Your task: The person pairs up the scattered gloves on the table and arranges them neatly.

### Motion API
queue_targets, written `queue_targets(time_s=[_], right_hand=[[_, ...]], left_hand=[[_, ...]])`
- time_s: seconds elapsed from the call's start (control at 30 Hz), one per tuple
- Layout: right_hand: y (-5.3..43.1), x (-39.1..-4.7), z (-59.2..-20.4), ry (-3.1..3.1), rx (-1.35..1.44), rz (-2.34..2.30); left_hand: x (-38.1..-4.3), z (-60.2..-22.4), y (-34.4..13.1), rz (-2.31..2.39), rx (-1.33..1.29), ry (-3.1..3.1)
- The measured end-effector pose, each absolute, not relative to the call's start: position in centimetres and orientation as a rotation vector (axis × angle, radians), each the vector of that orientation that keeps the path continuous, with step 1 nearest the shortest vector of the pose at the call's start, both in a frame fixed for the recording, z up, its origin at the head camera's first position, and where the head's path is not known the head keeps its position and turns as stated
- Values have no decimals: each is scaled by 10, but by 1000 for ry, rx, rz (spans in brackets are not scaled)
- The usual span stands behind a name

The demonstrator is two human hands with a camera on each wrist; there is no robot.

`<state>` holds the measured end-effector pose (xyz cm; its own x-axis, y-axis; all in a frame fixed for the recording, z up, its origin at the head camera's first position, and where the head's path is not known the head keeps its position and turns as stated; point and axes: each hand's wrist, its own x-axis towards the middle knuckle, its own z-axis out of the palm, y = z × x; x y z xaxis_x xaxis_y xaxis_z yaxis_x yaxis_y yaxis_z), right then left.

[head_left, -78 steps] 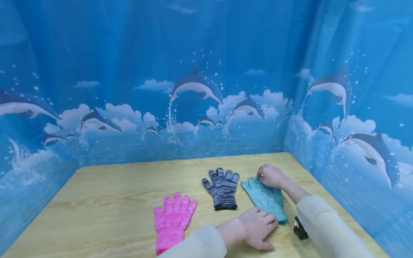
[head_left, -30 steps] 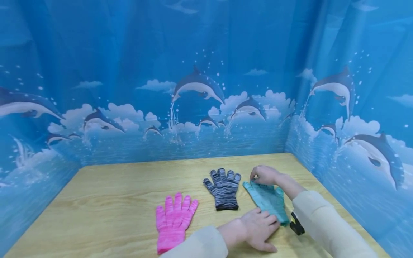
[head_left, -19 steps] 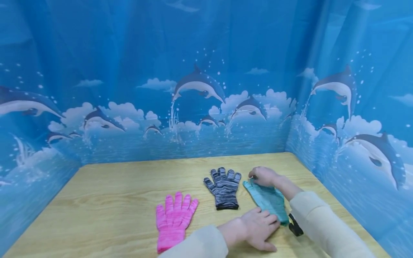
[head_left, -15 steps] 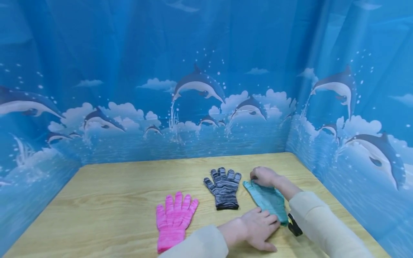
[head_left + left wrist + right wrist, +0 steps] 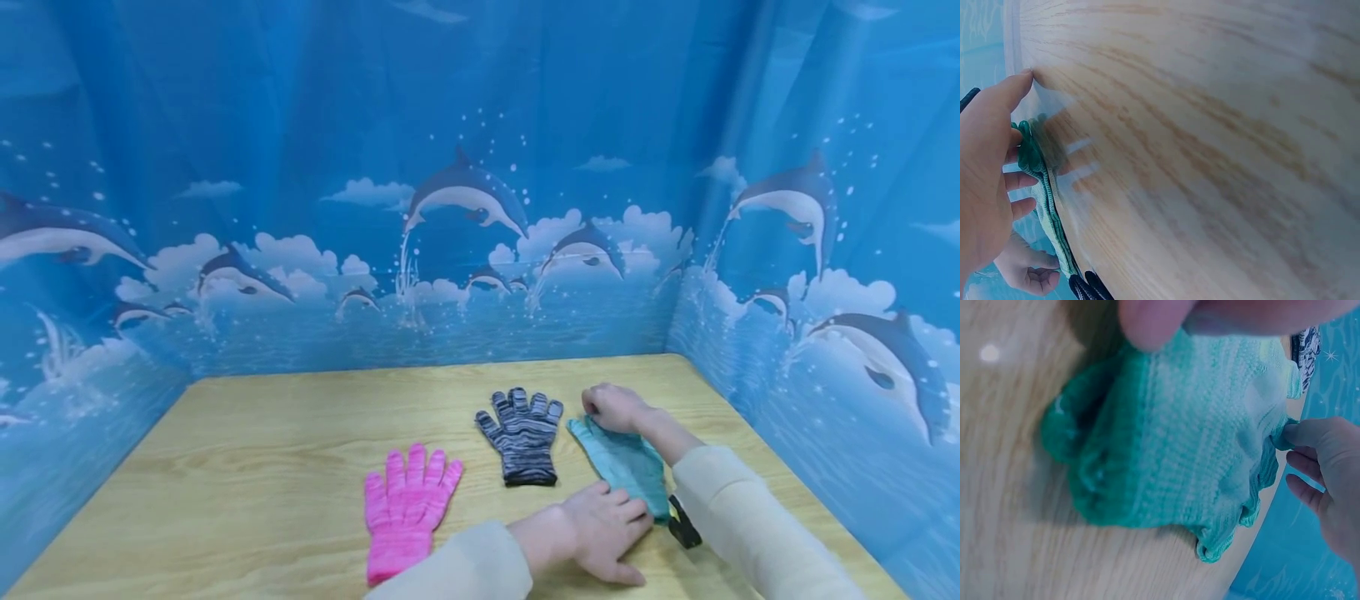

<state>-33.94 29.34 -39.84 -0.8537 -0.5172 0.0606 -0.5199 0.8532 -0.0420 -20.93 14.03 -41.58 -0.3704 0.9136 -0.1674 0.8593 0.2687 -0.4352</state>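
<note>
A teal knit glove (image 5: 630,467) lies on the right side of the table, cuff toward me. My left hand (image 5: 603,533) lies spread, palm down, with its fingertips on the cuff's left side. At the far end my right hand (image 5: 618,408) covers most of the glove's fingers. In the right wrist view, the right hand (image 5: 1329,475) pinches one glove finger, while the left hand's fingers (image 5: 1154,325) reach over the cuff from the top. The glove's edge (image 5: 1050,206) shows beneath the left hand (image 5: 985,169) in the left wrist view.
A grey-and-black striped glove (image 5: 525,442) lies flat just left of the teal one. Further left and nearer is a pink glove (image 5: 408,517). A black object (image 5: 682,525) shows beside the right sleeve. Dolphin-print blue curtains (image 5: 337,125) border the wooden table (image 5: 285,467).
The right hand has shifted left across the ends of the teal glove's fingers, which it now hides more. My left hand stays at the cuff. The other two gloves lie as before.
</note>
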Motion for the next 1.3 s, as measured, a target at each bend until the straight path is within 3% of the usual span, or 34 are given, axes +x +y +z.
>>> queue_targets(time_s=[0.43, 1.3], right_hand=[[292, -343, -402, -2906, 893, 51], [288, -339, -389, -3096, 722, 29]], left_hand=[[-209, -416, 139, 686, -1688, -2370], [-209, -418, 139, 687, -1676, -2369]])
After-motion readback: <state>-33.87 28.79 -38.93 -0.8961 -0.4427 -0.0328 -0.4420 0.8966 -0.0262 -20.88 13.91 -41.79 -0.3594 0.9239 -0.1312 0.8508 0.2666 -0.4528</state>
